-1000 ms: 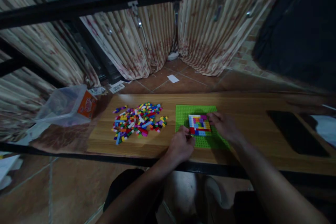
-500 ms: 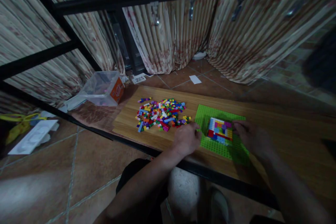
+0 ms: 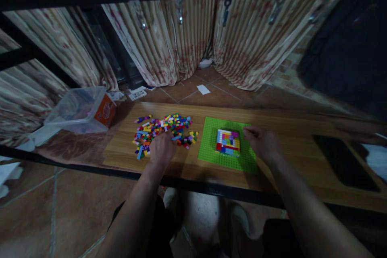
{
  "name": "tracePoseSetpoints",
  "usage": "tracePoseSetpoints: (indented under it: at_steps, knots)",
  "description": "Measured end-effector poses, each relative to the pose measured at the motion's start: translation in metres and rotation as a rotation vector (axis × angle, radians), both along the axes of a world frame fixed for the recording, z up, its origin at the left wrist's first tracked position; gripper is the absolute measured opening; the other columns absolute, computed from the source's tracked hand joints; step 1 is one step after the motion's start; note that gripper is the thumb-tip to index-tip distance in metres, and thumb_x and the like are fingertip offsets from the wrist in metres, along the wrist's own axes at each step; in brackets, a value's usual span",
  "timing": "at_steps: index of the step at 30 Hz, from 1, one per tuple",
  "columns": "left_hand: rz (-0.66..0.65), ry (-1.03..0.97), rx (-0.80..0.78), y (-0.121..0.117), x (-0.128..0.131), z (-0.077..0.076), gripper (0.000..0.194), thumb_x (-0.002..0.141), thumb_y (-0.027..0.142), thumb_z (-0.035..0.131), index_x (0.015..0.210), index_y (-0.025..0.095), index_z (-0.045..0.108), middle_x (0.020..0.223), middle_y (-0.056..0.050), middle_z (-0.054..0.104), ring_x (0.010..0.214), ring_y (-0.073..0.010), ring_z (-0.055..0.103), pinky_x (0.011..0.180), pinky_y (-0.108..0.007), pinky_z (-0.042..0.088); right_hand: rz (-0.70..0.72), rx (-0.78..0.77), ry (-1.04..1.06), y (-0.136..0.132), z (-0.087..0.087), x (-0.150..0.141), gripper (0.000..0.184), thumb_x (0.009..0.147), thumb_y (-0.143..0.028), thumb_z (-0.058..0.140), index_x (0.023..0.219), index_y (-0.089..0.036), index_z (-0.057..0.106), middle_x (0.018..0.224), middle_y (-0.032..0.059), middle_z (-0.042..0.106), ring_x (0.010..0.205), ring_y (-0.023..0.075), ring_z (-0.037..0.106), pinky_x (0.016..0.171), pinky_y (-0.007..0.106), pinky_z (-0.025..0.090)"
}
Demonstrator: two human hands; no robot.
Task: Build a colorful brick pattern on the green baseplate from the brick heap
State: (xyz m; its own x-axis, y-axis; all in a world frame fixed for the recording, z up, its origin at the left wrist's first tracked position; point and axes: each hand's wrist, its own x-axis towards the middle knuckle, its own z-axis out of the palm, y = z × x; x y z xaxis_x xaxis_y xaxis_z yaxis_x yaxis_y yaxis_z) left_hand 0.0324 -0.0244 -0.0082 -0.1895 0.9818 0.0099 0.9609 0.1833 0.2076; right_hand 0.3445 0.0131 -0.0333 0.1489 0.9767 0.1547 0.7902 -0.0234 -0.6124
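Loose toy bricks (image 3: 178,123) in many colours lie spread around the left hand (image 3: 162,148) and beyond its fingers, on the wooden tabletop (image 3: 178,165). That hand is reached down into the pile, fingers bent and tips hidden, so whether they have closed on a brick cannot be made out. To its right, well apart from it, lies a green baseplate (image 3: 208,145), and between the two hands a brick block (image 3: 228,142) sits on that plate. Much appears done: the block's top is largely covered in mixed colours, though gaps would be too small to see. Bare studs surround it, and many bricks are unattached. The right hand (image 3: 260,142) is over the plate's right edge, apart from the block, thumb and fingers drawn together; anything pinched there is unclear. Farther right of it lies a black slab (image 3: 344,163).
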Motion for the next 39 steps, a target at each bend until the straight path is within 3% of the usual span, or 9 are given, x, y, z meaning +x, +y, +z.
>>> tracePoseSetpoints:
  at_steps: [4,9,13,15,19,23,27,31,39]
  knots:
    - [-0.071,-0.082,0.09,0.003,0.008,0.002,0.017,0.083,0.02,0.054,0.093,0.018,0.068,0.094,-0.009,0.07,0.09,-0.0237,0.066,0.082,-0.032,0.049,-0.018,0.034,0.133,-0.001,0.002,-0.003,0.028,0.082,-0.038,0.053,0.091,-0.019,0.072,0.077,0.0068,0.074,0.069,0.022,0.067,0.066,0.034,0.05]
    - [-0.424,-0.37,0.153,0.006,0.048,0.002,0.016,0.086,0.015,0.051,0.09,0.019,0.066,0.091,-0.005,0.067,0.083,-0.0164,0.063,0.079,-0.027,0.048,0.148,0.113,0.369,-0.015,0.013,-0.023,0.028,0.085,-0.039,0.055,0.094,-0.019,0.071,0.091,0.0061,0.074,0.082,0.0201,0.068,0.074,0.032,0.052]
    - [-0.657,-0.512,0.149,0.005,0.083,0.003,0.019,0.088,0.014,0.05,0.096,0.02,0.066,0.093,-0.004,0.065,0.089,-0.0158,0.062,0.082,-0.026,0.048,0.446,0.104,0.241,-0.036,0.027,-0.04,0.025,0.089,-0.033,0.052,0.105,-0.022,0.068,0.105,0.0059,0.071,0.094,0.0195,0.066,0.083,0.034,0.05]
    - [-0.699,-0.56,0.145,0.004,0.094,0.004,0.02,0.089,0.014,0.049,0.098,0.021,0.066,0.097,-0.003,0.065,0.093,-0.0151,0.061,0.085,-0.026,0.048,0.506,0.099,0.153,-0.044,0.031,-0.042,0.026,0.092,-0.029,0.049,0.109,-0.022,0.067,0.11,0.0069,0.07,0.102,0.0206,0.064,0.09,0.036,0.048]
    - [-0.699,-0.648,0.149,0.005,0.107,0.005,0.02,0.091,0.017,0.048,0.1,0.021,0.065,0.103,-0.003,0.066,0.097,-0.0138,0.062,0.09,-0.026,0.047,0.447,0.077,0.058,-0.05,0.035,-0.033,0.027,0.092,-0.027,0.047,0.11,-0.023,0.067,0.113,0.0065,0.07,0.106,0.0218,0.064,0.094,0.037,0.047]
    - [-0.662,-0.705,0.176,0.007,0.119,0.001,0.019,0.09,0.016,0.05,0.1,0.021,0.065,0.105,-0.003,0.067,0.1,-0.0138,0.062,0.093,-0.026,0.048,0.396,0.029,-0.055,-0.05,0.036,-0.024,0.027,0.092,-0.03,0.046,0.104,-0.023,0.069,0.102,0.0057,0.073,0.091,0.0222,0.068,0.082,0.034,0.049]
    - [-0.464,-0.657,0.209,0.01,0.122,-0.003,0.026,0.086,0.015,0.054,0.111,0.02,0.062,0.111,-0.005,0.066,0.102,-0.0161,0.063,0.094,-0.029,0.049,0.207,-0.035,-0.201,-0.047,0.037,-0.015,0.031,0.093,-0.03,0.041,0.103,-0.021,0.068,0.081,0.0072,0.074,0.071,0.0222,0.068,0.07,0.032,0.047]
    - [-0.269,-0.554,0.134,0.016,0.116,-0.005,0.037,0.084,0.018,0.057,0.12,0.014,0.057,0.115,-0.01,0.065,0.096,-0.0192,0.065,0.091,-0.032,0.051,0.016,-0.082,-0.274,-0.037,0.031,-0.004,0.03,0.091,-0.03,0.042,0.104,-0.019,0.067,0.081,0.01,0.073,0.075,0.0242,0.068,0.068,0.031,0.046]
    - [-0.233,-0.506,-0.068,0.018,0.115,-0.007,0.047,0.083,0.025,0.059,0.127,0.011,0.054,0.112,-0.012,0.068,0.102,-0.022,0.064,0.092,-0.033,0.049,0.08,-0.077,-0.279,-0.029,0.015,-0.014,0.031,0.091,-0.03,0.042,0.11,-0.017,0.064,0.08,0.0101,0.073,0.075,0.0237,0.067,0.071,0.033,0.047]
